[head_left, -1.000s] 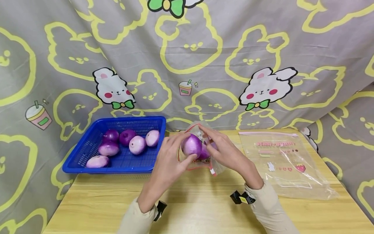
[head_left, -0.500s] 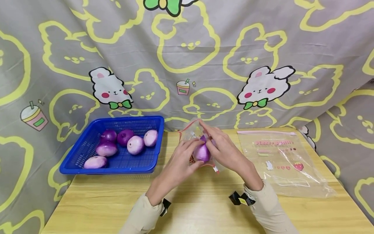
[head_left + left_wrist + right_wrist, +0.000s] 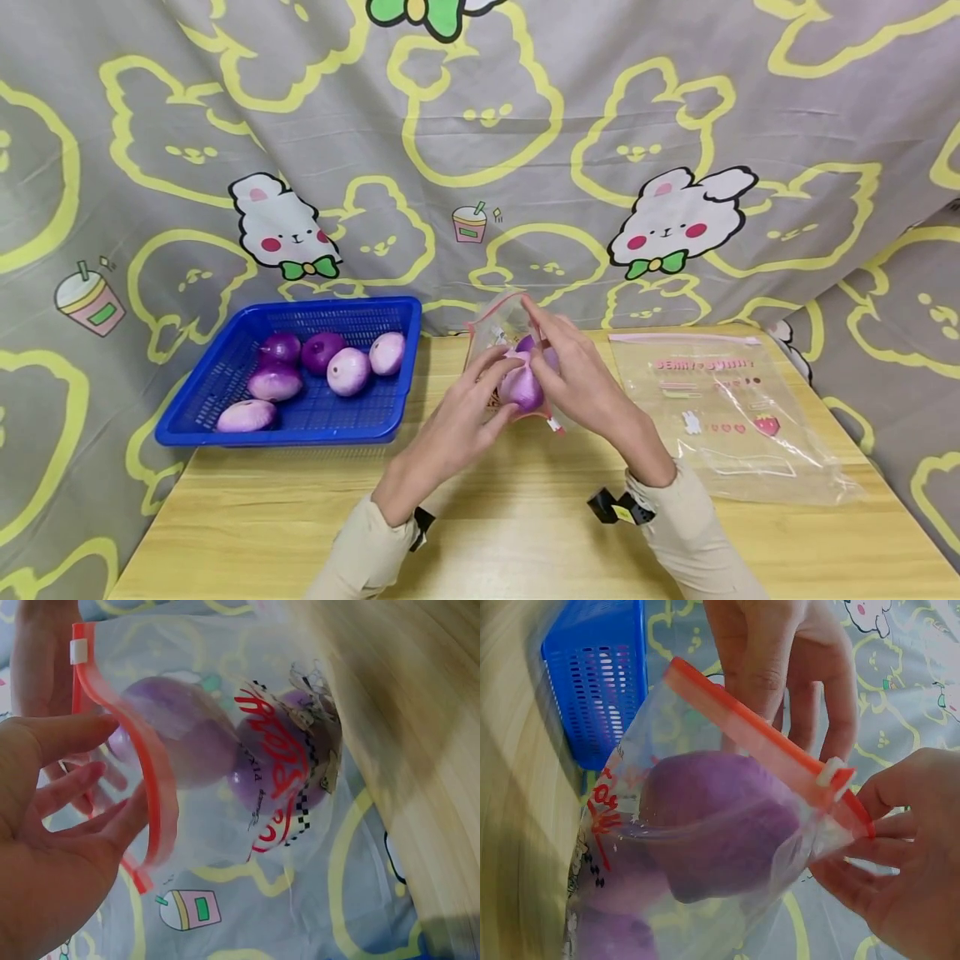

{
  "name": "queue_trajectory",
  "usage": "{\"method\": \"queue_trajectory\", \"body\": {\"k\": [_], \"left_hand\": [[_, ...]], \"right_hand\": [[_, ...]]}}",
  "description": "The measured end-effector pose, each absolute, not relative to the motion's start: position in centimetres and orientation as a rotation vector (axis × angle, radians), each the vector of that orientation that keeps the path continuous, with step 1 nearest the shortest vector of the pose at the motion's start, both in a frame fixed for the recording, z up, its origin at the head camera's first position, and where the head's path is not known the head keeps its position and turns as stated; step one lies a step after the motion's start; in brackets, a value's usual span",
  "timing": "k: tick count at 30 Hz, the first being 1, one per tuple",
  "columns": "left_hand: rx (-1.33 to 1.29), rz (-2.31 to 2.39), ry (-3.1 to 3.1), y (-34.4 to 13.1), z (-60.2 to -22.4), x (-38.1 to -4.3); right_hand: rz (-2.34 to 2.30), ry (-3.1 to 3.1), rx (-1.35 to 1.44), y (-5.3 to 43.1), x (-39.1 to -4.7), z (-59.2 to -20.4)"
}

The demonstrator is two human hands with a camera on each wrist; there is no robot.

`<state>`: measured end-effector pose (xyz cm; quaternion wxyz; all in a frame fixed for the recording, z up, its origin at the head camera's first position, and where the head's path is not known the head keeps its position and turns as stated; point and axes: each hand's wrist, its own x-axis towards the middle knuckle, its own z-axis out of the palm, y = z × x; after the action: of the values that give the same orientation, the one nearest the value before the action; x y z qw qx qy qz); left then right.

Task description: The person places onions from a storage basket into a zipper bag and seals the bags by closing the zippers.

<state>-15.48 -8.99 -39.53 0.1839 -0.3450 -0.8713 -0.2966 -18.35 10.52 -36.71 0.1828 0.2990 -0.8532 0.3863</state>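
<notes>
My left hand (image 3: 465,412) has its fingers round a purple onion (image 3: 522,387) at the mouth of a clear zip bag (image 3: 202,832) with a red rim. In the left wrist view this onion (image 3: 180,731) sits just inside the bag, partly behind its film. Deeper down, behind red printed lettering, lies another onion (image 3: 277,754). The right hand (image 3: 907,862) pinches the rim near the white slider (image 3: 831,772), holding the mouth apart. From above, the hands hide much of the bag.
On the left stands a blue basket (image 3: 277,435) holding several onions (image 3: 348,372). A flat clear zip bag (image 3: 738,417) with pink print lies to the right on the wooden table (image 3: 517,533). Behind hangs a patterned grey curtain (image 3: 352,108).
My left hand has moved right and carried the onion into the bag's mouth. The right hand keeps its hold on the rim and has shifted slightly. The basket's onions stay put.
</notes>
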Motion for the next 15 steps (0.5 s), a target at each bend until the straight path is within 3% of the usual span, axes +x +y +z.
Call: {"method": "queue_trajectory", "body": {"k": [15], "left_hand": [[-0.865,-0.493,-2.450,-10.8,-39.5,-16.2]], "right_hand": [[0.810,-2.416,0.858,11.4,-18.4,-36.4]]}}
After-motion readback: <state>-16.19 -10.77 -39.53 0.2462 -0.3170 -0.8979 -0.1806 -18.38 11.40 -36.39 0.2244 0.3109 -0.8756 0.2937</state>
